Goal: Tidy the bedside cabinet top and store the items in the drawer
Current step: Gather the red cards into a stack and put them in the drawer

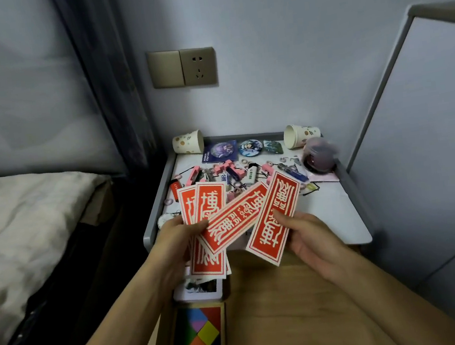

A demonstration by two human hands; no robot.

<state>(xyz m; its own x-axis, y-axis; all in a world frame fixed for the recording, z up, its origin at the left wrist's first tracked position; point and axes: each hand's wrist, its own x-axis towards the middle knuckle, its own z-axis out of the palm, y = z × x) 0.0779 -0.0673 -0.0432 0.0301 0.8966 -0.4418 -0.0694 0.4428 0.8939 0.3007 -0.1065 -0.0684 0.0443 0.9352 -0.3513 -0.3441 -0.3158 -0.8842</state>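
Holding: our left hand (172, 244) clamps a fan of red rectangular paper slips (235, 222); our right hand (310, 236) pinches a single red paper slip (268, 241).
Axis: its length slants up, away from our right thumb.
Drawer: the open light wooden drawer (278, 308) lies below both grips.

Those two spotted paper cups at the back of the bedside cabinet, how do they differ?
The left white spotted paper cup sits at the back left corner, showing only its outside; the right white spotted paper cup sits at the back right corner, its mouth turned left, pale inside showing. Both lie on their sides.
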